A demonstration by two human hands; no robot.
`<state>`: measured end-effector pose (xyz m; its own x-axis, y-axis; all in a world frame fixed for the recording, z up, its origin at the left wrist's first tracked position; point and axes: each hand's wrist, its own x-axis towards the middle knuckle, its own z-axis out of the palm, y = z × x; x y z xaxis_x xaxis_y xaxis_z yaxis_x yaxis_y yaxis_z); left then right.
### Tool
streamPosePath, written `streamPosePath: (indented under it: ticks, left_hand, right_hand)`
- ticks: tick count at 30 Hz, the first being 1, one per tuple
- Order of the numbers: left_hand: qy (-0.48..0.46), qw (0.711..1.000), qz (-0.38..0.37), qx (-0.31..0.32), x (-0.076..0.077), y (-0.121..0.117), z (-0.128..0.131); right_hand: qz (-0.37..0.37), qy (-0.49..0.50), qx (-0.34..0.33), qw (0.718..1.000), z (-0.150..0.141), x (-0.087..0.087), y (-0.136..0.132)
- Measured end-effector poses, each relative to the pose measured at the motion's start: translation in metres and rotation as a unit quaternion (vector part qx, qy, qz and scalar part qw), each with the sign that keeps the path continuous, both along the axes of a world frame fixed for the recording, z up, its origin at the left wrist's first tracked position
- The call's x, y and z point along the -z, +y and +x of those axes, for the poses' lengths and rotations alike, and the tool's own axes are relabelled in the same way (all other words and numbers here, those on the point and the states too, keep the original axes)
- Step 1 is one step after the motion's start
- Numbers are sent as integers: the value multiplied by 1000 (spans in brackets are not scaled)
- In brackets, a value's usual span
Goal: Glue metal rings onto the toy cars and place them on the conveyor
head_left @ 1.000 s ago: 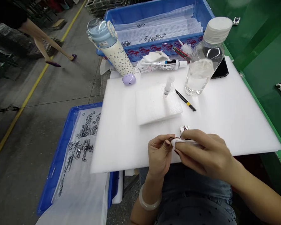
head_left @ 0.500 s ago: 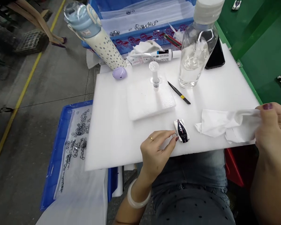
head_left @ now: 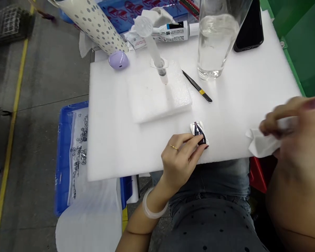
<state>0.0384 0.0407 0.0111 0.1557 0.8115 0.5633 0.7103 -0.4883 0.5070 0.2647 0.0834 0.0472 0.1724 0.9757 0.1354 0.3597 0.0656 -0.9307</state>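
Here's your left hand (head_left: pixel 177 160), fingertips right at the near end of the toy car (head_left: pixel 196 129), thumb and fingers only a little apart; whether that grip has hold of the car or of something small, you can't tell from here. The car sits by the table's (head_left: pixel 107 133) near edge, dark canopy showing. Out to your right, your right hand (head_left: pixel 296 129) is a blur, its grip closed on a crumpled white cloth (head_left: pixel 261 144). Beyond the car, your tweezers (head_left: pixel 197 86) lie just beside the foam block (head_left: pixel 152 98), where a syringe (head_left: pixel 153 49) stands tilted, tip down.
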Motion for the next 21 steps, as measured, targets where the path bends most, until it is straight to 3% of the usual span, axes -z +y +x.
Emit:
streamPosePath:
  ticks: [4,7,12,21]
  left_hand:
    - [-65,995,-74,-4,-3,2,-5]
    - [-81,992,-100,-10,-3,4,-9]
    - [-82,992,-99,-13,-1,3,-8]
    - [-90,988,-128,-15,-2,3,-8]
  right_hand:
    - [-102,-50,-187,976,-25,-4,-5]
    - [-58,-158,-241,956,-33,0,-4]
    - [-12,-242,-282,929,-38,8,-4]
    - [-22,-255,-274,927,-43,7,-3]
